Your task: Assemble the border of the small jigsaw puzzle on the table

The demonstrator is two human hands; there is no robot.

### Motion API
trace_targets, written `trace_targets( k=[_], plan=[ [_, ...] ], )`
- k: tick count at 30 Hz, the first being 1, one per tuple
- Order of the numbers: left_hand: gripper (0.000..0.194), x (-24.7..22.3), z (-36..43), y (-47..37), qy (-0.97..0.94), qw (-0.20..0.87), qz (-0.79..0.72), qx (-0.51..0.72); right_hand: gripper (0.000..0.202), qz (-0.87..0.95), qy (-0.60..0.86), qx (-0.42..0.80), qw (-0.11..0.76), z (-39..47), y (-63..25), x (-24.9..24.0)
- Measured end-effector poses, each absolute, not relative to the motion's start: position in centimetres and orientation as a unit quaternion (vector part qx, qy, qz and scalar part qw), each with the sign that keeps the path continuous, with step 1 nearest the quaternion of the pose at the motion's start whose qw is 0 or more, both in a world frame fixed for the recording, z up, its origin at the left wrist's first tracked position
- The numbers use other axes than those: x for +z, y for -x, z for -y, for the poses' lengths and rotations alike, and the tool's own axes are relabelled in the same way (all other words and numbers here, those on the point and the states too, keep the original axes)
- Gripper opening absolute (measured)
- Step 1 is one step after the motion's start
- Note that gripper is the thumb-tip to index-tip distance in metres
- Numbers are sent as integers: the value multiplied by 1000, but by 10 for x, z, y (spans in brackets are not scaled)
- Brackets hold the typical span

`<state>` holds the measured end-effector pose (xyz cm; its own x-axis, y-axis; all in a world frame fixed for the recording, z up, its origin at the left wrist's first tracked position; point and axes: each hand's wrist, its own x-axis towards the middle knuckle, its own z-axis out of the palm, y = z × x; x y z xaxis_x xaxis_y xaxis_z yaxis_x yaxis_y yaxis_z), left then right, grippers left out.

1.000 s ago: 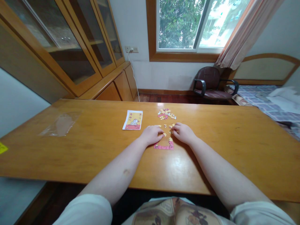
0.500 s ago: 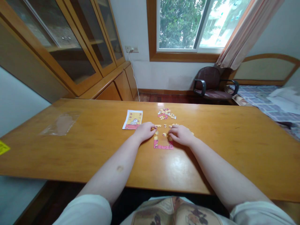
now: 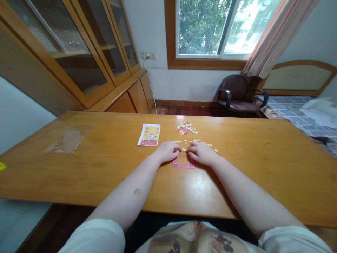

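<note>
On the table, my left hand (image 3: 169, 151) is curled with its fingertips at the left side of a small yellow jigsaw puzzle piece (image 3: 183, 150). My right hand (image 3: 201, 152) meets the same piece from the right, fingers bent and pinched. Below the hands lies a joined pink puzzle border (image 3: 184, 166), its sides partly covered by my fingers. Just above the hands are a short yellow strip of pieces (image 3: 177, 141) and a single piece (image 3: 185, 141). Several loose yellow pieces (image 3: 209, 144) lie beyond my right hand.
A heap of mixed puzzle pieces (image 3: 186, 128) sits near the far edge of the wooden table (image 3: 110, 168). Left of it lies a picture card (image 3: 150, 135) with a white animal. A clear plastic bag (image 3: 68, 140) rests at far left. An armchair (image 3: 234, 92) stands behind the table.
My left hand has moved right and slightly nearer, from the left side of the border to the yellow piece. My right hand and that piece have shifted slightly left.
</note>
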<state>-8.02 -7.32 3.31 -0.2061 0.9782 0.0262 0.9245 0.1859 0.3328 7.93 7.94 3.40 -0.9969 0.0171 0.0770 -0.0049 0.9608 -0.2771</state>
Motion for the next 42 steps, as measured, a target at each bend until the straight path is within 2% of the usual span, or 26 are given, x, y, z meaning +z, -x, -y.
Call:
trace_targets(
  k=[12,21,33,42],
  plan=[
    [29,35,73,83,-624,85,-763,145,30,991,26,125,33,-79,-79,35],
    [30,36,77,98,-501,59,-844,183,28,991,23,124,41,-80,-82,37],
    [29,35,77,96,-509,75,-843,161,27,991,16,129,39,-81,-82,38],
    [29,35,73,79,-597,86,-783,151,27,992,6,123,41,-81,-80,38]
  ],
)
